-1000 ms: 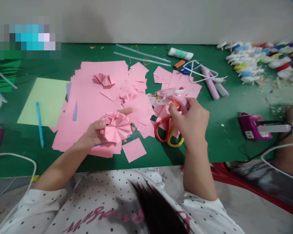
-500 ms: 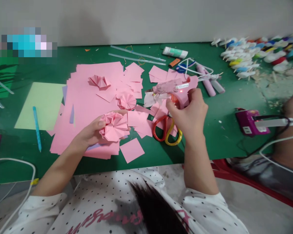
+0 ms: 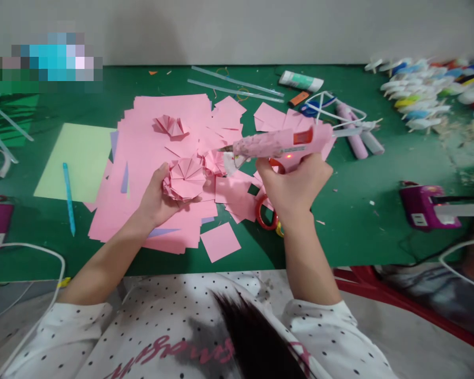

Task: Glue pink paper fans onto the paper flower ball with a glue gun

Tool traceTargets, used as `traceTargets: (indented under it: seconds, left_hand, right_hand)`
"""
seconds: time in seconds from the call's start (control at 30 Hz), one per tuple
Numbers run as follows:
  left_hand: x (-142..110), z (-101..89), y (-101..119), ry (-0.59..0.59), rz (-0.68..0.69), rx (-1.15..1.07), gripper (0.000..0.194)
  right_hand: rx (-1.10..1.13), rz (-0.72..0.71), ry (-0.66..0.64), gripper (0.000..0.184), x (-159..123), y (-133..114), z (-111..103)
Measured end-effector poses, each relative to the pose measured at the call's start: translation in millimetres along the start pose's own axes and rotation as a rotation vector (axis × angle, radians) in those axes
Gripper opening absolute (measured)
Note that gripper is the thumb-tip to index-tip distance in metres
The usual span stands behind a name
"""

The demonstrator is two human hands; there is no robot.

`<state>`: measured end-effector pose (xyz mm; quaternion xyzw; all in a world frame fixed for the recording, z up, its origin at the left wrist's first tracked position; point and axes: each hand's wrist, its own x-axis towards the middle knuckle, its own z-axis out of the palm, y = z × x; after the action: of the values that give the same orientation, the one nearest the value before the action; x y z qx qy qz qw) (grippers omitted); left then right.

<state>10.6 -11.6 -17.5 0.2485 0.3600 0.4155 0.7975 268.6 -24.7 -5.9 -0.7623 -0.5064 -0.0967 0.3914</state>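
My left hand is closed around a folded pink paper flower, its pleats facing up. In my right hand is a pink glue gun, gripped by the handle, with a small red light lit near my fingers. The metal nozzle points left, a short way above and to the right of the flower, apart from it. A second pleated flower lies partly behind the held one. Farther back on the pink paper stack rests a folded fan piece. Scissors lie partly hidden beneath my right hand.
Pink squares lie around the stack. Left are a green sheet and a blue pen. Behind lie clear glue sticks and a glue tube. A purple power box with cables sits right, near another person's arm.
The glue gun has been lifted and turned level, its nozzle now toward the flower. My left hand has raised the flower slightly and tilted it. The whole view has shifted a little.
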Motion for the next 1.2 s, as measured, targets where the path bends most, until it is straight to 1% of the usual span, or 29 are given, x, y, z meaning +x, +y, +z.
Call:
traceTargets:
  seconds: [0.07,0.1,0.2,0.3,0.37,0.43,0.5,0.57,0.67,0.77,0.83,0.93,1.1,1.2]
  left_hand:
    - [-1,3.4,-2,0.019,0.011,-0.001,0.057]
    - [-1,5.3,-2,0.028,0.01,0.005,0.055]
    - [-1,9.7,-4,0.059,0.002,0.02,0.052]
    - [-1,11.0,-4,0.08,0.003,0.009,0.052]
    - [-1,11.4,-4,0.072,0.007,0.003,0.052]
    - [-1,12.3,-3,0.039,0.004,-0.002,0.052]
    - [-1,13.6,-2,0.011,-0.009,-0.009,0.051]
    - [-1,14.3,-2,0.008,-0.032,-0.012,0.05]
    - [-1,13.5,-4,0.011,-0.07,-0.01,0.047]
    - [0,11.4,-6,-0.041,-0.082,-0.015,0.046]
    - [0,9.9,-7,-0.057,-0.074,-0.018,0.047]
    - [1,8.1,-6,-0.035,-0.064,-0.025,0.046]
    - [-1,9.9,-5,-0.013,-0.083,-0.025,0.046]
    - [-2,12.1,-4,0.003,-0.087,-0.02,0.046]
  right_hand:
    - [0.018,-0.046,0.009,0.043,-8,1,3]
    - [0.038,-0.071,0.009,0.041,-11,2,5]
    - [0.111,-0.152,-0.011,0.029,-18,3,6]
    - [0.17,-0.263,-0.035,0.023,-22,1,3]
    - [0.194,-0.345,-0.034,0.021,-23,-1,-1]
    - [0.191,-0.391,-0.033,0.021,-23,-4,-6]
    - [0.157,-0.39,-0.065,0.024,-24,-8,-11]
    - [0.116,-0.357,-0.151,0.028,-24,-13,-16]
    - [0.089,-0.32,-0.315,0.031,-25,-19,-22]
    - [0.084,-0.32,-0.39,0.036,-26,-21,-25]
    - [0.088,-0.33,-0.397,0.041,-26,-21,-25]
    - [0.085,-0.338,-0.393,0.047,-26,-22,-25]
    - [0.072,-0.327,-0.389,0.047,-25,-26,-26]
    - [0.094,-0.354,-0.372,0.047,-25,-26,-25]
